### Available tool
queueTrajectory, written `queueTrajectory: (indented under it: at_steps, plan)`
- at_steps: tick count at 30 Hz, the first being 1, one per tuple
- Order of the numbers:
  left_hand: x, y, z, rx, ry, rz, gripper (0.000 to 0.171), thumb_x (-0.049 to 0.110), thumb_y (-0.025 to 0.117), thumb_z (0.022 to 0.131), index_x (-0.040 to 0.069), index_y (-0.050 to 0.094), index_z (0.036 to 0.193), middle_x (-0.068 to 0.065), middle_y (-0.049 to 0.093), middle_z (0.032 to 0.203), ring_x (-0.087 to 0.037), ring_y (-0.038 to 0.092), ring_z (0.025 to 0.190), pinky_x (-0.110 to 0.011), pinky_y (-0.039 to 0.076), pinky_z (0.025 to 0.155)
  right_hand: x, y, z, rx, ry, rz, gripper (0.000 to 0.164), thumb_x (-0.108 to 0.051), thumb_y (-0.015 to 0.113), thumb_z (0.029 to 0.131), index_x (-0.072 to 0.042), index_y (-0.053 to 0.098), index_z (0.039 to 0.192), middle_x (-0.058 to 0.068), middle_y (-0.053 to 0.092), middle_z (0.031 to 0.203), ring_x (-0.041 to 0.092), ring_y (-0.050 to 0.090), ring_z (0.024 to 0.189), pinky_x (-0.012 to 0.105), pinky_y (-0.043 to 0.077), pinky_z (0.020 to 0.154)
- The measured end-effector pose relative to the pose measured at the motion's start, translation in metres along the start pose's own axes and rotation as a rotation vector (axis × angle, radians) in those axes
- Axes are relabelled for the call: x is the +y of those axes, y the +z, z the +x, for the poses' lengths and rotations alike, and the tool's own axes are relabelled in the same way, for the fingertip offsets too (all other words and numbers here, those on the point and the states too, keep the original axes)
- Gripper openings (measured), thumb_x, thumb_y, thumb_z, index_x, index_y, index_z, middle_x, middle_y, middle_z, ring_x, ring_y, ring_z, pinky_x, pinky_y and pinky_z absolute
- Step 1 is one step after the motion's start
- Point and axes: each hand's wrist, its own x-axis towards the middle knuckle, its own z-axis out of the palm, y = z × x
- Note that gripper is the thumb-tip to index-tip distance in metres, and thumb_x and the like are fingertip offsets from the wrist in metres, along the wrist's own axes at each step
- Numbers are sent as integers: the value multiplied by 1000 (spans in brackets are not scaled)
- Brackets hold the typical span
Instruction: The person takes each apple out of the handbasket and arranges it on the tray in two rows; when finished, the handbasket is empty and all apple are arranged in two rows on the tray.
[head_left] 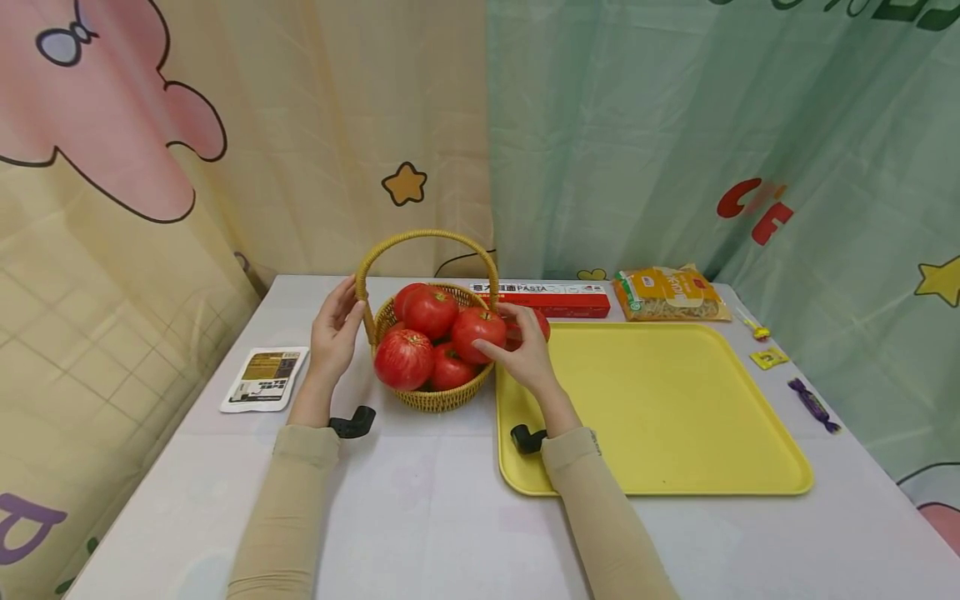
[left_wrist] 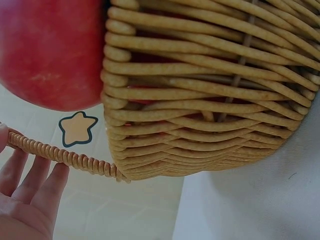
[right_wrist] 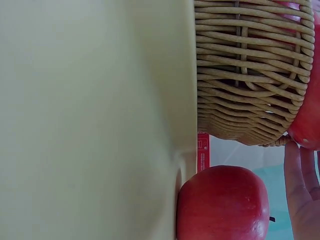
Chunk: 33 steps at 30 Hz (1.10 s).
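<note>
A wicker basket point(head_left: 438, 401) with a tall arched handle point(head_left: 427, 235) holds several red apples point(head_left: 405, 360). My left hand point(head_left: 335, 329) holds the left side of the handle, its fingertips against the wrapped cane point(left_wrist: 75, 159) in the left wrist view. My right hand point(head_left: 529, 350) grips an apple point(head_left: 477, 332) at the basket's right side, thumb in front and fingers behind. Another apple point(right_wrist: 222, 205) sits outside the basket, at the corner of the yellow tray point(head_left: 652, 408), partly hidden behind my right hand in the head view.
Behind the tray lie a red pasta box point(head_left: 555, 302) and a yellow bag of pasta point(head_left: 670, 294). Small wrapped candies point(head_left: 813, 406) line the table's right edge. A white packet point(head_left: 265, 379) lies on the left. Curtains hang behind the table point(head_left: 420, 517).
</note>
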Motion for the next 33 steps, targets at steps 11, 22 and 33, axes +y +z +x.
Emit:
queueTrajectory:
  at_steps: [11,22,33]
  plan:
    - [0,0,0,7,-4,7,43,3,49,96,1,42,139,-19,47,137,-29,43,128,-35,38,104,1,4,-2,2,-23,-23,69,-40,78,74,-14,48,130,1,44,125,19,45,114,40,48,92]
    - [-2,0,0,3,20,-19,43,2,49,96,0,42,138,-20,47,136,-30,43,127,-34,38,104,-1,5,-2,-14,16,-44,70,-40,82,69,-23,49,129,2,42,124,19,43,115,42,47,92]
    - [-2,0,0,-1,14,-23,43,2,49,96,0,42,139,-19,47,136,-29,42,128,-33,38,103,-1,4,-2,-28,37,-55,73,-39,81,70,-23,46,132,1,41,125,18,43,115,39,47,92]
